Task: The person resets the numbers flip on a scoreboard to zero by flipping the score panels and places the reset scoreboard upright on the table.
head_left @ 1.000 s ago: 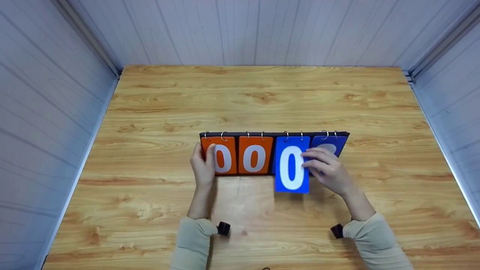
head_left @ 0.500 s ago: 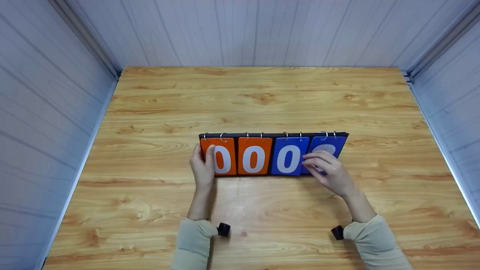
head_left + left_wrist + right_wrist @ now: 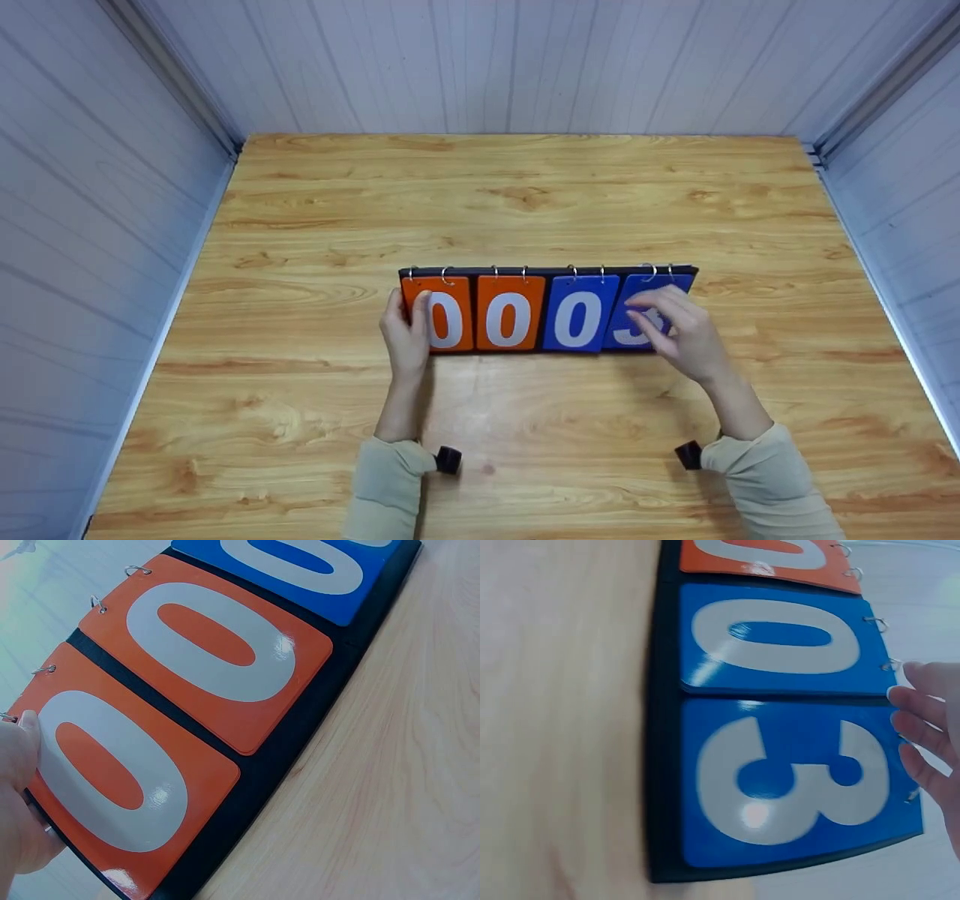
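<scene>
The flip scoreboard (image 3: 547, 309) lies flat near the middle of the wooden table (image 3: 525, 195), ring-bound edge on the far side, digits facing the person.

Left end: the left hand (image 3: 406, 337) grips the left edge of the scoreboard. The thumb lies on the face of the first orange card (image 3: 442, 313), which reads 0; the other fingers curl around the black backing board (image 3: 300, 735). In the left wrist view the thumb tip rests beside a metal ring (image 3: 45, 669). This grip appears to steady the board so that it does not slide while cards are handled at the other end.

Centre: the second orange card (image 3: 511, 311) and the first blue card (image 3: 580, 313) both read 0 and lie flat on the backing. Neither hand touches them.

Right end: the second blue card (image 3: 795, 776) reads 3. The right hand (image 3: 686, 334) hovers over its far, ring-side portion. The fingers (image 3: 919, 731) are extended, slightly spread, and hold nothing; contact with the card cannot be confirmed. The position near the rings suits lifting a card at its hinge.

Both sleeves (image 3: 386, 480) are beige.
</scene>
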